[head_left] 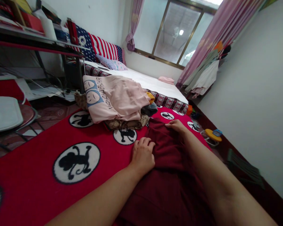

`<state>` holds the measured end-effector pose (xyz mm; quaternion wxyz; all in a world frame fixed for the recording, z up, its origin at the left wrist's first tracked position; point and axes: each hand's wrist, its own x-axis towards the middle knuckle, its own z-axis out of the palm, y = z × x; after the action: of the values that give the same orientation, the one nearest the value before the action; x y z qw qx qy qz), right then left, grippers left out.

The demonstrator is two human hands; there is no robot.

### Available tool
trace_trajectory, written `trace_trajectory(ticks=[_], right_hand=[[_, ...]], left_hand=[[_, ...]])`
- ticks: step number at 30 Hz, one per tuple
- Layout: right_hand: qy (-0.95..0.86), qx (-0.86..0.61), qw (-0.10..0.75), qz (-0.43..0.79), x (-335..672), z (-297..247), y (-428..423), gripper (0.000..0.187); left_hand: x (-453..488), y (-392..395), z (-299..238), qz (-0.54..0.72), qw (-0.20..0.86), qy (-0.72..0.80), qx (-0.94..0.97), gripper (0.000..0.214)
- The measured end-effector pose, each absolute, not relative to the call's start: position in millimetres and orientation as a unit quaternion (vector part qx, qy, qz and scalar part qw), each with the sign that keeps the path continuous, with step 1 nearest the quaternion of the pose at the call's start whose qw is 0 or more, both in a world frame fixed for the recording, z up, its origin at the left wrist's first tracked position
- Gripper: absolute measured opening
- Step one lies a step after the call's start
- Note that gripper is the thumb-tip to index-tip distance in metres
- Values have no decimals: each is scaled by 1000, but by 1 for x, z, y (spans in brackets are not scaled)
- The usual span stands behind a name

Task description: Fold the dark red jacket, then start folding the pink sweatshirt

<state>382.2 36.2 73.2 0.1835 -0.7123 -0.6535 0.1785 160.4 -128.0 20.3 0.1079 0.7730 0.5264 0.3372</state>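
A dark maroon garment [167,188] lies spread over a red blanket [108,175] printed with black figures in white circles. My left hand [143,155] is closed at the garment's left edge, fingers curled over the cloth. Farther off, my right hand [176,126] pinches the garment's far right corner between thumb and fingers. Wrinkles run across the cloth between the two hands. Just beyond them sits a pile of clothes, with a pale pink sweatshirt [122,97] with lettering on top and a brown patterned cloth [129,124] beneath it.
Behind the pile, a white-topped bed [141,73] holds pillows and a folded pink cloth [166,80]. A cluttered desk [37,47] and a white-seated chair [4,114] stand at left. At right are a yellow stool [213,135], a dark green chair [244,166] and hanging clothes [206,80].
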Motion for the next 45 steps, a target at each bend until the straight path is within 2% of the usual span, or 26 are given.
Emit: trace_trajectory(ticks=[4, 8, 12, 14, 18, 21, 23, 26, 29, 31, 33, 35, 37, 39, 40, 42, 45], right_hand=[[-632, -750, 179, 76, 367, 47, 24, 28], [-621, -766, 166, 9, 351, 48, 8, 25], [-683, -702, 184, -82, 339, 63, -31, 48], [-731, -646, 193, -104, 333, 65, -65, 51], [-777, -611, 143, -54, 322, 47, -134, 58], [-777, -623, 93, 13, 317, 31, -165, 61], [-777, -620, 97, 45, 317, 27, -179, 65], [-795, -576, 165, 93, 322, 31, -201, 62], [-769, -551, 303, 116, 346, 41, -229, 35], [-708, -586, 386, 74, 377, 49, -246, 24], [-635, -653, 413, 4, 417, 57, -258, 24], [-565, -730, 380, -52, 457, 64, -265, 30], [-511, -797, 312, -78, 488, 67, -268, 51], [-489, -833, 255, -56, 508, 64, -270, 71], [-483, -841, 241, -28, 513, 62, -270, 75], [-453, -855, 249, 45, 520, 54, -270, 74], [-348, -876, 312, 118, 528, 44, -270, 72]], left_hand=[[160, -128, 20, 329, 95, 533, 774, 39], [159, -127, 19, 324, 79, 533, 778, 37], [158, -125, 17, 327, 66, 523, 784, 37], [157, -125, 16, 332, 63, 517, 786, 35], [155, -126, 16, 373, 48, 517, 769, 24], [152, -127, 17, 405, 32, 500, 765, 29], [150, -127, 17, 401, 28, 466, 788, 30], [149, -127, 17, 384, 19, 407, 829, 25], [149, -128, 18, 378, 13, 360, 853, 19], [149, -129, 20, 378, 17, 344, 859, 19], [151, -129, 20, 376, 25, 339, 862, 19], [152, -130, 19, 359, 31, 334, 871, 24], [154, -130, 18, 327, 32, 323, 888, 34], [156, -131, 17, 298, 30, 319, 899, 38], [156, -132, 17, 290, 30, 321, 901, 38], [156, -132, 17, 287, 35, 331, 898, 34], [155, -132, 18, 294, 45, 336, 893, 31]])
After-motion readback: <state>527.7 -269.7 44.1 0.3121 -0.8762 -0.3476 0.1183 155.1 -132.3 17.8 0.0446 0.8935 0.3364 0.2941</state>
